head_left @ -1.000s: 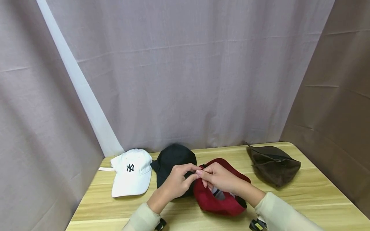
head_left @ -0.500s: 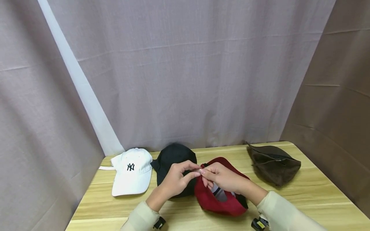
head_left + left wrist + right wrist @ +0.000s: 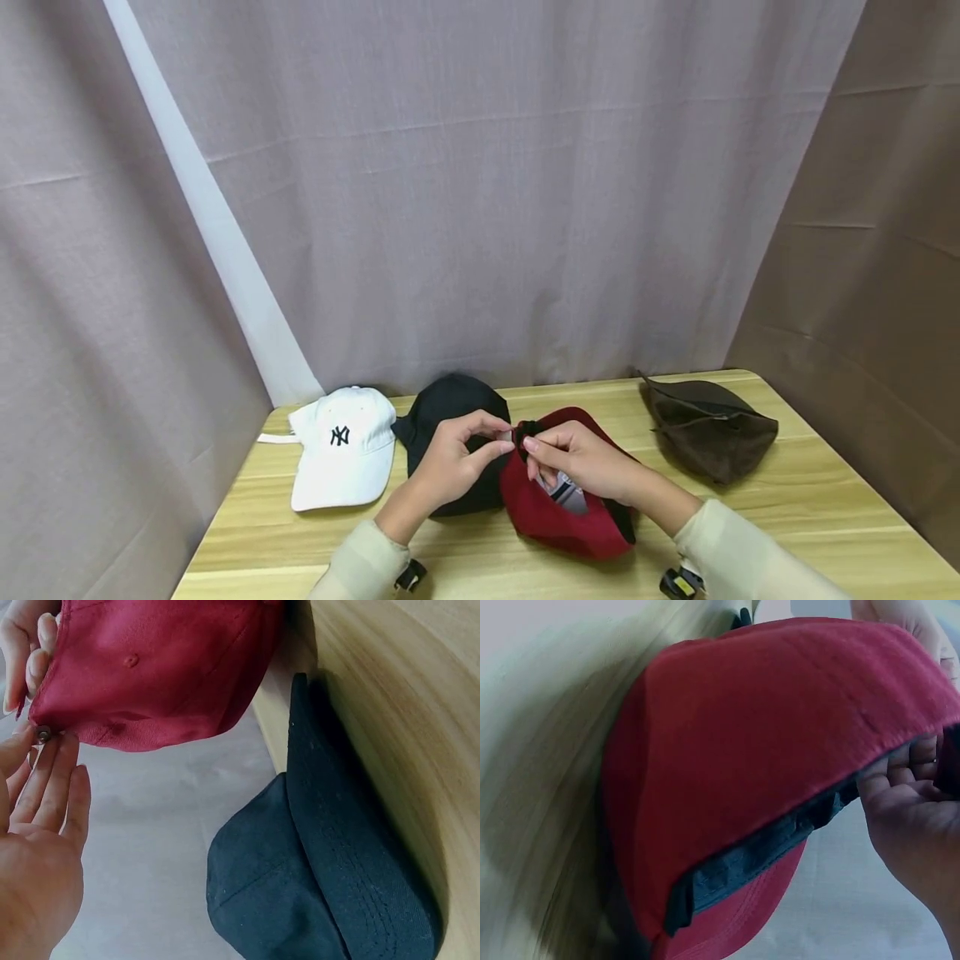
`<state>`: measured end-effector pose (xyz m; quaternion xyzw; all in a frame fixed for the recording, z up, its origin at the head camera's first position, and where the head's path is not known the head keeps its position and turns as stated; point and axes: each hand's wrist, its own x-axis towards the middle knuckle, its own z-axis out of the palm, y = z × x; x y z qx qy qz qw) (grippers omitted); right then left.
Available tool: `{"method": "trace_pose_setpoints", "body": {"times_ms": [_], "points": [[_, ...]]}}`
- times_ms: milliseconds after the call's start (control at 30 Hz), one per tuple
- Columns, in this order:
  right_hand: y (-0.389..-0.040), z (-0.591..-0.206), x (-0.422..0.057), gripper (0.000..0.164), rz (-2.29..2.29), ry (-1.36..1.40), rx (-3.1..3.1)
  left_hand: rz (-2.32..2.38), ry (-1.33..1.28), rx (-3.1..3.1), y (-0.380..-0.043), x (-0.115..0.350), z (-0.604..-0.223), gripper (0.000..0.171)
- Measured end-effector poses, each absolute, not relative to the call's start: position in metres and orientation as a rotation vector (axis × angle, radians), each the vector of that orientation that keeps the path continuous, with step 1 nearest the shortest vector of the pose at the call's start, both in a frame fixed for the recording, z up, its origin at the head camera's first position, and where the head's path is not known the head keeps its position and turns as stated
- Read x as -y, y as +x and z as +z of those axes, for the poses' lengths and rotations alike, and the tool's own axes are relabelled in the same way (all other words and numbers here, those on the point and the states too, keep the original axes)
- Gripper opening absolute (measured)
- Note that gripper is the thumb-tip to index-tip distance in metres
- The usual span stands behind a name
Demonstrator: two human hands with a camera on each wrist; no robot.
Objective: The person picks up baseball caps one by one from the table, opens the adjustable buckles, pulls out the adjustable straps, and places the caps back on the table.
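A red cap (image 3: 566,527) is held between both hands over the table's front middle, its opening and pale inner lining turned toward the head camera. My left hand (image 3: 452,465) pinches the cap's rim edge between thumb and fingertips, where a small metal snap (image 3: 43,734) shows in the left wrist view. From the other side, my right hand (image 3: 588,462) pinches the rim with thumb and index finger, its other fingers curled inside the opening. A dark inner band (image 3: 739,871) lines the rim. In the right wrist view the right hand's fingers are partly hidden behind the cap.
A black cap (image 3: 453,398) sits just behind the left hand. To its left lies a white cap (image 3: 337,479) with a dark logo and loose strap. A dark brown cap (image 3: 716,446) lies at the right on the wooden table (image 3: 810,517). Grey curtain (image 3: 480,208) hangs behind.
The two hands have drawn slightly apart at the rim, the right one shifting a little right. More dark band shows between the fingertips. The other caps stay put.
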<state>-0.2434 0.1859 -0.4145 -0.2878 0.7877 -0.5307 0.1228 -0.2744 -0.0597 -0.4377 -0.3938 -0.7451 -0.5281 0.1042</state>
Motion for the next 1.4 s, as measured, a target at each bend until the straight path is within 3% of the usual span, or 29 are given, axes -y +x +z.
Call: {"method": "trace_pose_setpoints", "body": {"times_ms": [333, 633, 867, 1067, 1200, 1400], "points": [[-0.235, -0.423, -0.192, 0.024, -1.534, -0.784, -2.514, -1.525, -1.189, 2.127, -0.272, 0.056, -0.435, 0.016], [-0.229, -0.419, -0.202, 0.026, -1.603, -0.763, -2.413, -1.7, -1.194, 2.028, -0.268, 0.046, -0.426, 0.019], [-0.222, -0.405, -0.199, 0.007, -1.447, -0.77, -2.616, -1.725, -1.207, 2.024, -0.267, 0.042, -0.421, 0.02], [-0.22, -0.396, -0.198, 0.013, -1.27, -0.851, -2.839, -1.748, -1.21, 2.05, -0.275, 0.051, -0.426, 0.022], [-0.221, -0.394, -0.198, 0.016, -1.198, -0.927, -2.939, -1.743, -1.128, 2.23, -0.285, 0.056, -0.434, 0.031], [-0.219, -0.392, -0.198, 0.022, -1.242, -1.04, -2.946, -1.317, -1.182, 2.696, -0.292, 0.052, -0.448, 0.06]]}}
